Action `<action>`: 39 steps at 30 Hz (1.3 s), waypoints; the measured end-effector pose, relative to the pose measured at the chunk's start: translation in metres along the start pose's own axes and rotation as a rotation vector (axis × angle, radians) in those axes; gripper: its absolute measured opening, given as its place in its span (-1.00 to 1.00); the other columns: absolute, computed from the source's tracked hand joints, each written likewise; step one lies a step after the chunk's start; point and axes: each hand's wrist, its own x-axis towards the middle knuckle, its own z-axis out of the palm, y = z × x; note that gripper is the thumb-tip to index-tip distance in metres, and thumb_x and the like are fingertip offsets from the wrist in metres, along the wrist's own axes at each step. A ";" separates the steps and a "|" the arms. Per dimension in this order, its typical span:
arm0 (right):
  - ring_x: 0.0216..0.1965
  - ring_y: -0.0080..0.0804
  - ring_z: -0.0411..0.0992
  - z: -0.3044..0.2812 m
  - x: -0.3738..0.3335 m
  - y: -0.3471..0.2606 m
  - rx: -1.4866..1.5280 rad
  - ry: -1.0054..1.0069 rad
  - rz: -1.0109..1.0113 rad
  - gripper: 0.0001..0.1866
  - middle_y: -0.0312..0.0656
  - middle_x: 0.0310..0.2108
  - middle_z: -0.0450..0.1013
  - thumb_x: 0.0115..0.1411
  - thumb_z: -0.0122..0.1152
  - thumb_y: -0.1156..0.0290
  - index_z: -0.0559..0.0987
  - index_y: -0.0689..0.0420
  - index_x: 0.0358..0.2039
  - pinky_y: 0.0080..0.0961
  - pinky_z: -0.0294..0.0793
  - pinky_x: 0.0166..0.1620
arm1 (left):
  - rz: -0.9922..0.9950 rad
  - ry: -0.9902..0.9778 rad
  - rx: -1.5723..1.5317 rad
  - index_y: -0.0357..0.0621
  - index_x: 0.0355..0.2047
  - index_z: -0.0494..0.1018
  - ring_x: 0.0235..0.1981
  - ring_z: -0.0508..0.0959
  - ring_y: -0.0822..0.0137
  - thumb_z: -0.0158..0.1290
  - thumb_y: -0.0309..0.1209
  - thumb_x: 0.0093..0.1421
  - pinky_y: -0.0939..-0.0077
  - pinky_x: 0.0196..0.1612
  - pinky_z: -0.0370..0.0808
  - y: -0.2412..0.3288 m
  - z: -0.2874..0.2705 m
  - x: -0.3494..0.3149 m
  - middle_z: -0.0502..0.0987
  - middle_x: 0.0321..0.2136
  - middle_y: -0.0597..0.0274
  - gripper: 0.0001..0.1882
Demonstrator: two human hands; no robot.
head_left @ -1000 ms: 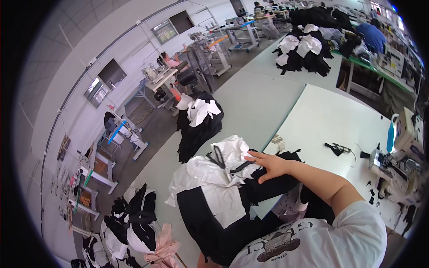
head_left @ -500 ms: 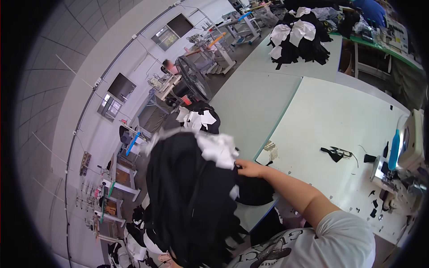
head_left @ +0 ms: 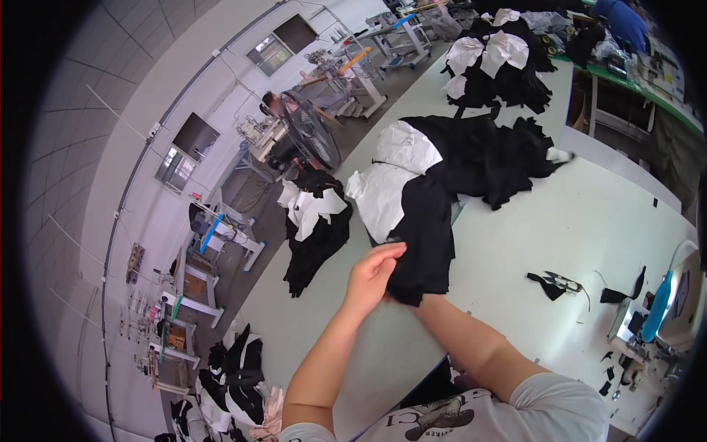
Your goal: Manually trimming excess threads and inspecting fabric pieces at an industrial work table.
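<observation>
A stack of black fabric pieces (head_left: pixel 427 247) with crumpled white backing pieces (head_left: pixel 383 199) lies across the table in front of me. My left hand (head_left: pixel 374 271) is at its near left edge, fingers stretched out and touching or just over the black cloth. My right forearm reaches under the near end of the stack. Most of my right hand (head_left: pixel 405 300) is hidden by the cloth, so its fingers do not show. Another black fabric bundle (head_left: pixel 486 158) spreads out to the far right, joined to or overlapping the stack.
A smaller black-and-white bundle (head_left: pixel 317 221) hangs at the table's left edge. Another fabric pile (head_left: pixel 504 62) sits at the far end. Thread snips (head_left: pixel 563 283) and black scraps lie on the right, near a sewing machine (head_left: pixel 633 317). A large fan (head_left: pixel 313 132) and a person stand beyond.
The black-and-white stack, raised close to me before, now lies farther forward on the table. My left hand has come into view, and my right hand has slipped beneath the cloth.
</observation>
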 end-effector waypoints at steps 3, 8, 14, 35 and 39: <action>0.04 -0.28 0.36 -0.062 0.017 0.079 0.808 -0.130 0.500 -0.62 -0.17 0.00 0.40 0.28 -0.11 0.27 0.37 0.09 0.07 -0.33 0.31 0.10 | -0.032 0.119 -0.066 -0.25 -0.07 0.47 -0.02 0.45 0.29 -0.01 -0.56 0.20 0.46 0.08 0.34 -0.035 0.006 -0.012 0.48 -0.09 0.14 -0.72; 0.03 -0.34 0.37 -0.034 -0.061 0.056 0.225 -0.200 0.670 -0.57 -0.16 0.03 0.39 0.35 -0.15 0.16 0.32 0.13 0.13 -0.39 0.32 0.10 | 0.012 0.313 0.385 -0.08 0.11 0.33 0.16 0.24 0.03 0.17 -0.44 0.05 0.28 0.18 0.23 -0.091 0.002 -0.014 0.19 0.14 -0.06 -0.43; 0.07 -0.39 0.35 -0.059 -0.109 0.029 -0.050 -0.676 0.777 -0.53 -0.13 0.05 0.36 0.36 -0.13 0.16 0.28 0.17 0.17 -0.44 0.31 0.13 | 0.035 0.362 0.469 -0.07 0.33 -0.26 0.18 0.13 -0.22 0.30 -0.10 -0.08 0.01 0.20 0.14 -0.140 0.054 0.033 -0.03 0.16 -0.48 0.16; -0.03 -0.45 0.39 -0.066 -0.088 0.036 0.306 -0.287 0.826 -0.59 -0.20 -0.04 0.42 0.36 -0.13 0.23 0.34 0.17 0.12 -0.46 0.36 0.07 | 0.269 0.490 0.798 -0.37 -0.23 0.48 -0.05 0.43 -0.05 0.08 -0.23 0.13 0.24 0.06 0.36 -0.078 0.013 0.293 0.45 -0.09 -0.16 -0.62; 0.07 -0.32 0.33 -0.069 -0.084 0.032 0.315 -0.164 0.842 -0.60 -0.16 0.06 0.35 0.36 -0.15 0.23 0.30 0.16 0.13 -0.30 0.28 0.14 | 0.066 0.382 0.978 -0.58 0.17 0.09 0.30 0.03 -0.09 -0.09 0.15 0.17 0.16 0.33 -0.08 -0.081 0.103 0.358 0.07 0.23 -0.32 -0.07</action>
